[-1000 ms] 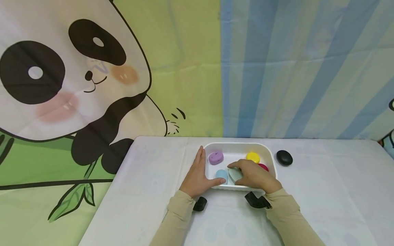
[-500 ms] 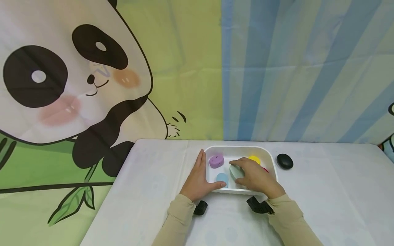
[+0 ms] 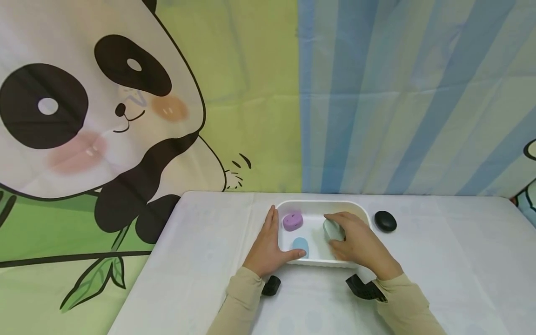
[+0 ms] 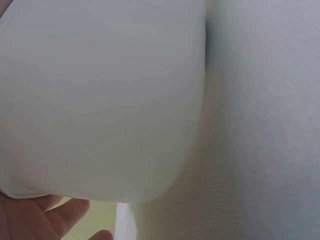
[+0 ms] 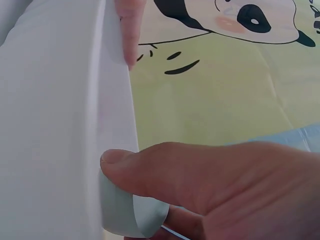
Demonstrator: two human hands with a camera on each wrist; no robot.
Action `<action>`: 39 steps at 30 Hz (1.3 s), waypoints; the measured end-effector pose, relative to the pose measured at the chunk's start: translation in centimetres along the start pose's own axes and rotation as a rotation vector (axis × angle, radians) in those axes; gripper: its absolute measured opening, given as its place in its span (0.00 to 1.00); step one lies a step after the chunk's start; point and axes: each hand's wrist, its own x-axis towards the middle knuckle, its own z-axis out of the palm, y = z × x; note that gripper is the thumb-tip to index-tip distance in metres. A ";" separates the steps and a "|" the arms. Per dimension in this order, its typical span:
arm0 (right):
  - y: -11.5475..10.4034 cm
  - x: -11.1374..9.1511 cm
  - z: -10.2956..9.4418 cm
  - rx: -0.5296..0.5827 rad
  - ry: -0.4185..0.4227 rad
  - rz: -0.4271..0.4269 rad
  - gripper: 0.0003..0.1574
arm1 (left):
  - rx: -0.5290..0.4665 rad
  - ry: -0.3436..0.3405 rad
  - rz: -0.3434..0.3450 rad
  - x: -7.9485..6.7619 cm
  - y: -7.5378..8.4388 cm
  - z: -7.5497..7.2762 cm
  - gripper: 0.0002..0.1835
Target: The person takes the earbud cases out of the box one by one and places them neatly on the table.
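Observation:
My right hand (image 3: pixel 359 239) pinches a thick, pale green disc (image 3: pixel 332 230) between thumb and fingers, inside a white rectangular tray (image 3: pixel 320 202). The right wrist view shows the disc (image 5: pixel 119 210) close up, the thumb pressed on its side. At the tray's left end, my left hand (image 3: pixel 265 251) lies with straight fingers along the outer wall and its thumb over the front rim. A light blue rounded piece (image 3: pixel 300 244) sits in the tray near that thumb. Behind it lies a purple rounded piece (image 3: pixel 292 222) with small dark marks. The tray's right part is hidden by my right hand.
A black oval piece (image 3: pixel 385 221) lies on the white-covered table (image 3: pixel 444 270), just right of the tray. A printed panda cloth (image 3: pixel 251 93) hangs behind the table. Black wrist devices (image 3: pixel 363 287) sit below both hands.
My right hand has slid right within the tray, taking the pale green disc with it. The yellow and red pieces seen earlier are now hidden behind that hand. My left hand stays in place.

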 end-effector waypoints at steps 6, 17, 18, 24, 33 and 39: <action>0.1 -0.7 -0.8 0.037 0.045 0.019 0.36 | -0.002 0.006 -0.005 0.0 0.0 0.0 0.73; 0.6 -2.0 -2.8 0.007 0.011 0.152 0.39 | -0.007 -0.001 -0.015 -0.1 0.3 0.0 0.73; 0.7 -2.0 -3.0 0.000 0.014 0.159 0.39 | -0.006 -0.001 -0.015 -0.1 0.2 0.0 0.73; 1.5 -2.3 -3.8 -0.004 0.025 0.199 0.40 | 0.002 0.002 -0.009 -0.1 0.0 0.2 0.74; 2.9 -3.0 -5.2 -0.031 0.062 0.231 0.41 | -0.005 0.012 0.008 -0.2 -0.2 0.1 0.74; 3.4 -3.2 -5.7 -0.056 0.054 0.262 0.41 | -0.004 0.012 0.021 -0.2 -0.1 0.1 0.73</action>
